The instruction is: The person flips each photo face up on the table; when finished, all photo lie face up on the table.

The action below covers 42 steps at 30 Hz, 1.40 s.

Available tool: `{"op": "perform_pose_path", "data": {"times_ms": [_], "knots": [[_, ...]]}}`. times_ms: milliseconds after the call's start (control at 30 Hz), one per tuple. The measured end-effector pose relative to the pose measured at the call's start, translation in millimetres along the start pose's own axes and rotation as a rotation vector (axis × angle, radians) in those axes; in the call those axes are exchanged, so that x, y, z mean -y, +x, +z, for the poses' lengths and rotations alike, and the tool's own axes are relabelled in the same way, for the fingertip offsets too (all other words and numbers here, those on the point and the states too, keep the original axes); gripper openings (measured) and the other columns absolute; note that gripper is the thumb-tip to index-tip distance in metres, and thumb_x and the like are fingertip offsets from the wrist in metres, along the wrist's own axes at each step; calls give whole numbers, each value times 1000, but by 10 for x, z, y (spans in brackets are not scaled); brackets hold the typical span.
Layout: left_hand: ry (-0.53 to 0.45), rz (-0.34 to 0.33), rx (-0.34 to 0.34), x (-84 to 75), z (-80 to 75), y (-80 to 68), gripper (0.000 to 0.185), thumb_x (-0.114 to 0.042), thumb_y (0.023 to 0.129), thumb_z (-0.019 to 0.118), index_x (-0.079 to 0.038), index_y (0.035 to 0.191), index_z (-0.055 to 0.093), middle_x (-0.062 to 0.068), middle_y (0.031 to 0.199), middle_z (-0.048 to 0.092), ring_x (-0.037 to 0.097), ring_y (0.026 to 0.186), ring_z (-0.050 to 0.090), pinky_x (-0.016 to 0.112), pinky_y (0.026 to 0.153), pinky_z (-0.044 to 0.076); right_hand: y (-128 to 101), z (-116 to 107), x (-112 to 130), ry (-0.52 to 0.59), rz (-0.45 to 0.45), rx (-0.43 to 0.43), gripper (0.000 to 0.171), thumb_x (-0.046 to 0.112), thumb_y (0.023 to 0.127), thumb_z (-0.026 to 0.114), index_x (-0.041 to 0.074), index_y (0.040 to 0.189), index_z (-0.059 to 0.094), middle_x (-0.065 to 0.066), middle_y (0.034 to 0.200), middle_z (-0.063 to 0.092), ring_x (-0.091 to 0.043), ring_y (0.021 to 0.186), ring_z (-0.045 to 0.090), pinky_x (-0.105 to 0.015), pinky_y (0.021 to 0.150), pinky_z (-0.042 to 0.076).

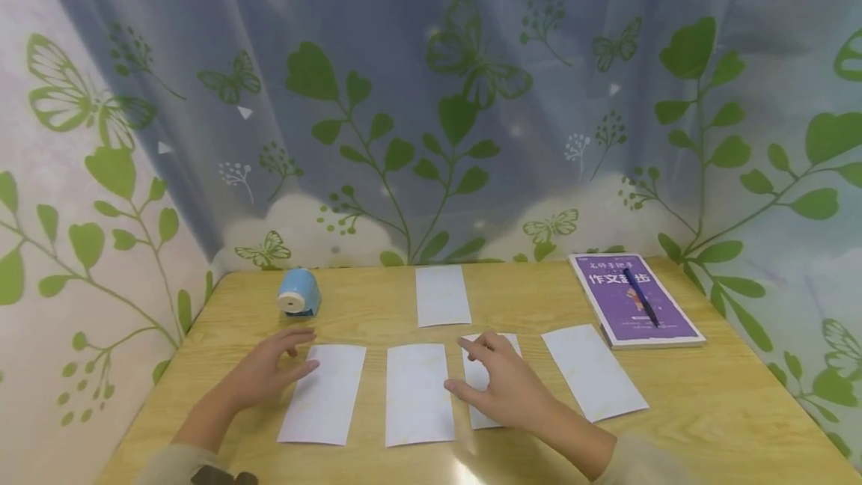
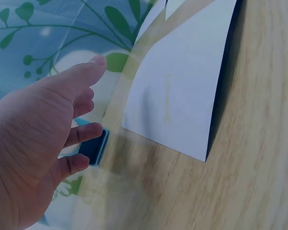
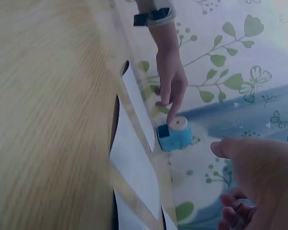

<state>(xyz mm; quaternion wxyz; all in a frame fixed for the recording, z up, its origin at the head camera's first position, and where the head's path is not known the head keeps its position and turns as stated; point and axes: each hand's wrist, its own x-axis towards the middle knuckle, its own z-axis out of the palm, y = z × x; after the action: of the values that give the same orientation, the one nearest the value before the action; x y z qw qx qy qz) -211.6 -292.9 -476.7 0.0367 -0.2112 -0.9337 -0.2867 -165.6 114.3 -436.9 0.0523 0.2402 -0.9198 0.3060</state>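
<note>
Four white paper slips would be one too many to count, so several lie in a front row on the wooden table: the leftmost slip (image 1: pixel 323 395), a second slip (image 1: pixel 419 395), a third slip (image 1: pixel 477 376) and a slanted slip (image 1: pixel 594 371) at the right. Another slip (image 1: pixel 443 296) lies farther back. My left hand (image 1: pixel 266 369) hovers by the leftmost slip's upper left edge, fingers loosely bent, holding nothing. Above the third slip, partly hiding it, is my right hand (image 1: pixel 505 384), its thumb and fingers apart and nothing between them. The left wrist view shows the left hand (image 2: pixel 43 129) apart from the paper.
A blue pencil sharpener (image 1: pixel 299 293) stands at the back left of the table (image 1: pixel 364 302). At the back right lies a purple book (image 1: pixel 633 313) with a dark pen (image 1: pixel 641 298) on it. A leaf-patterned curtain (image 1: pixel 377 96) hangs behind the table.
</note>
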Motion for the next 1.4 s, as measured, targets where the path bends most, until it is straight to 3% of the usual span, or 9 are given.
{"op": "perform_pose_path", "data": {"times_ms": [167,333,533,733,933,1067,1167,1300,1400], "knots": [[-28,-20,33,62,20,50,49,-34,94,69,-3,133,61,14,137,59,10,90,58,26,75,50,107,242,199,97,1,74,69,45,90,71,-4,136,57,-3,102,58,-14,87,54,-20,70,47],[-55,-18,23,135,51,98,45,-29,94,70,-2,130,63,18,136,60,4,86,57,24,73,51,176,515,395,183,-31,105,64,35,90,74,-8,134,57,-3,94,59,0,73,53,-14,64,47],[-118,-65,28,242,147,154,40,-31,95,69,-7,126,66,13,136,61,6,91,60,24,79,52,224,841,607,308,-3,154,64,28,86,79,-12,131,58,-5,94,63,8,70,56,-9,64,49],[-178,-133,52,281,175,185,39,-34,95,68,-12,127,67,11,136,60,14,98,60,25,82,51,258,1101,783,417,84,180,65,28,80,85,-13,125,61,-6,95,64,1,72,56,-13,67,52],[-145,-144,70,311,177,244,35,-35,95,68,-14,123,68,7,127,64,13,95,57,25,80,49,307,1353,933,360,210,201,42,33,74,89,2,94,69,-2,92,61,-7,80,54,-25,74,54],[-126,-161,88,284,177,272,33,-35,95,68,-13,121,69,4,123,63,15,100,57,29,84,49,335,1454,976,321,254,219,53,33,72,90,1,109,69,4,87,54,-7,77,48,-23,71,49],[-125,-178,93,258,170,281,31,-33,96,67,-12,119,70,5,123,61,19,105,57,34,88,49,343,1486,979,296,234,197,57,29,72,90,-2,116,68,5,85,51,-6,76,45,-21,69,46],[-113,-186,86,270,180,283,27,-32,96,66,-14,116,71,6,124,60,23,110,59,40,92,50,343,1503,977,264,178,173,38,26,75,88,3,97,67,5,83,49,-5,73,43,-20,66,42],[-122,-186,82,272,182,285,26,-31,96,67,-14,115,71,6,123,60,24,110,59,43,92,51,346,1511,975,220,132,175,31,26,79,85,5,96,69,5,84,50,-3,73,43,-18,65,41]]}}
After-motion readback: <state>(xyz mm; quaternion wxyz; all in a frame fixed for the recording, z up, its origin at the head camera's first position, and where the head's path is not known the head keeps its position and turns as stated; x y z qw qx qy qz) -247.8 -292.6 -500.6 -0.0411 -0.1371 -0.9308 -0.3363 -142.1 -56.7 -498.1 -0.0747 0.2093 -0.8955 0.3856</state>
